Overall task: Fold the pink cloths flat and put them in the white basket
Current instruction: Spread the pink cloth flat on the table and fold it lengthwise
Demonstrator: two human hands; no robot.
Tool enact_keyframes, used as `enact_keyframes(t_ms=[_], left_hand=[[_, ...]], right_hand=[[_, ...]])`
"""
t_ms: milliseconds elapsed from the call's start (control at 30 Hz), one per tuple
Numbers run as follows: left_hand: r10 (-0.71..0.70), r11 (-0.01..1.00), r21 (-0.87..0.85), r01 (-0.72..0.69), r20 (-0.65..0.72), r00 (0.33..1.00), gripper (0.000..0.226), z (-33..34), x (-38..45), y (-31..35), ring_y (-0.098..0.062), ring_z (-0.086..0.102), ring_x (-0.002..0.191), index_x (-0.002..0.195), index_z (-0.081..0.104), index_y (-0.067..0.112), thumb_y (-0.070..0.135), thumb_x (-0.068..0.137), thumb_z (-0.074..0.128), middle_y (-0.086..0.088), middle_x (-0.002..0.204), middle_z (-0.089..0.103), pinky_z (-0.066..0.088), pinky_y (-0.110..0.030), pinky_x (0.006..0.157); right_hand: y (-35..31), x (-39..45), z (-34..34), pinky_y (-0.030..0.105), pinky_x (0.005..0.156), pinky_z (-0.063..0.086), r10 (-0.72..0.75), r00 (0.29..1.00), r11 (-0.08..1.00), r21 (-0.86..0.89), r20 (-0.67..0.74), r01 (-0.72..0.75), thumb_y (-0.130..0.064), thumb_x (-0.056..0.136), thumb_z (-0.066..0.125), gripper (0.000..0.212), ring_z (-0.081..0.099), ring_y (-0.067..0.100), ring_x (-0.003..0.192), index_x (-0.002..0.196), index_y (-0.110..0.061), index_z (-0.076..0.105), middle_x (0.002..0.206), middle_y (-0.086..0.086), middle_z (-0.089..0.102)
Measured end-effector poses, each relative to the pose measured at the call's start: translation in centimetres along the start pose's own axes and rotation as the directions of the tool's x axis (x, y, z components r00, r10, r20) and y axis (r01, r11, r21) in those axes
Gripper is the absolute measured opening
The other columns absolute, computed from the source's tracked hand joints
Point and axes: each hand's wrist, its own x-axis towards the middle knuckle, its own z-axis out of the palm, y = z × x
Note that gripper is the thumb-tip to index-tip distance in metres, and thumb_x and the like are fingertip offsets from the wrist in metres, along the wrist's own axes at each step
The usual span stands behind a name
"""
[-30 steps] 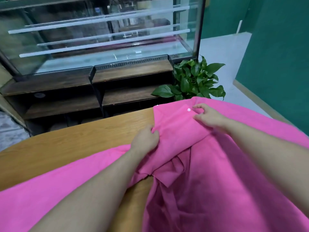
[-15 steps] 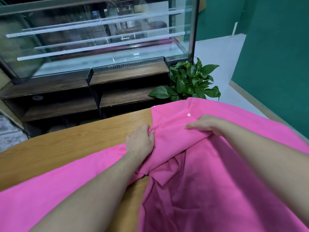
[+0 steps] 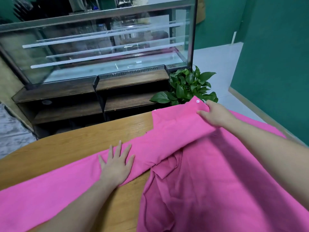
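Head view: a pink cloth lies as a long folded band across a wooden table, running from the lower left edge of the frame up to the far right corner of the tabletop. Left hand rests palm down on the middle of this band, fingers straight and spread, flat against the fabric. Right hand pinches the far end of the band, thumb on top and fingers curled beneath the edge, just beside a small white snap button set near the cloth's corner. More pink fabric, wrinkled and bunched, covers the right part of the table and reaches the lower right of the frame; whether it is a separate cloth cannot be told. Beyond the table stand a glass display case on dark wooden shelves and a leafy potted plant.
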Motion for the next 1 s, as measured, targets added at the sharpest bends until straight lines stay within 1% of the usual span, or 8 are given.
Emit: enact_keyframes(t_ms=[67,200,400,533,633,733,867,1000], left_hand=[[-0.065,0.995,0.079,0.063,0.033,0.997,0.057,-0.3,0.1,0.0,-0.024,-0.011,0.152,0.152,0.004,0.054,0.067,0.097,0.010,0.014,0.164,-0.013,-0.005,-0.073,0.112],[-0.130,0.986,0.111,0.123,0.056,0.990,0.057,-0.5,0.0,0.8,-0.025,-0.011,0.152,0.149,-0.001,0.058,0.070,0.094,0.005,0.011,0.165,-0.010,-0.004,-0.078,0.108],[-0.116,0.988,0.114,0.103,0.114,0.987,0.057,-1.4,0.5,0.6,-0.027,-0.012,0.152,0.150,-0.002,0.058,0.070,0.094,0.006,0.009,0.165,-0.013,-0.004,-0.079,0.107],[-0.027,0.995,0.098,0.023,0.033,0.999,0.058,-2.0,0.0,0.6,-0.023,-0.010,0.152,0.153,0.015,0.047,0.065,0.098,0.014,0.010,0.165,-0.011,0.000,-0.072,0.113],[0.022,0.998,0.067,-0.020,-0.032,0.999,0.055,-2.1,-1.1,1.2,-0.020,-0.005,0.153,0.152,0.023,0.045,0.062,0.100,0.017,0.012,0.165,-0.005,0.003,-0.069,0.115],[0.005,0.996,0.084,-0.006,0.012,1.000,0.057,-1.3,-2.0,0.6,-0.024,-0.003,0.153,0.152,0.017,0.047,0.065,0.098,0.016,0.012,0.166,-0.004,0.005,-0.069,0.115],[-0.019,0.992,0.122,0.012,0.054,0.998,0.060,-0.7,-2.5,-0.8,-0.026,-0.009,0.152,0.152,0.004,0.054,0.071,0.095,0.013,0.015,0.165,-0.008,-0.003,-0.073,0.113],[0.005,0.989,0.145,-0.009,0.033,0.999,0.070,-0.9,-2.3,-2.5,-0.023,-0.009,0.152,0.151,0.001,0.054,0.080,0.087,0.008,0.020,0.163,-0.008,-0.005,-0.073,0.111]], right_hand=[[1.3,-0.6,0.3,0.039,0.085,0.047,0.010,1.000,0.996,-0.090,-0.016,-0.011,-0.045,0.099,0.049,0.039,0.059,0.033,0.107,0.121,-0.013,0.053,0.121,0.015,0.064],[3.3,-1.2,2.1,0.037,0.071,0.042,0.019,0.997,0.985,-0.169,-0.069,-0.030,-0.045,0.105,0.032,0.035,0.058,0.034,0.090,0.100,-0.016,0.049,0.105,0.020,0.067],[3.8,-1.2,4.1,0.041,0.081,0.044,0.115,0.984,0.927,-0.341,-0.137,-0.156,-0.048,0.103,0.031,0.043,0.059,0.033,0.107,0.136,-0.025,0.046,0.119,0.011,0.063],[0.9,-1.3,5.4,0.048,0.099,0.036,-0.152,0.959,0.940,-0.334,-0.241,0.066,-0.036,0.095,0.048,0.048,0.044,0.030,0.127,0.141,-0.023,0.047,0.141,0.006,0.051],[-4.0,-2.8,7.3,0.044,0.111,0.032,-0.405,0.913,0.902,-0.180,-0.042,0.392,-0.033,0.095,0.053,0.044,0.042,0.025,0.135,0.139,-0.027,0.053,0.147,0.002,0.050],[-9.0,-5.9,10.2,0.040,0.119,0.021,-0.526,0.835,0.831,-0.113,0.160,0.545,-0.045,0.099,0.047,0.046,0.033,0.021,0.143,0.144,-0.035,0.048,0.155,-0.003,0.040],[-11.8,-8.1,14.2,0.063,0.117,-0.006,-0.336,0.846,0.840,-0.273,0.415,0.468,-0.069,0.096,0.021,0.059,0.002,0.022,0.152,0.151,-0.049,0.023,0.164,-0.013,0.010],[-10.6,-7.9,15.5,0.076,0.105,-0.016,-0.204,0.880,0.864,-0.344,0.429,0.367,-0.082,0.086,0.013,0.069,-0.012,0.017,0.152,0.150,-0.057,0.004,0.163,-0.021,-0.007]])
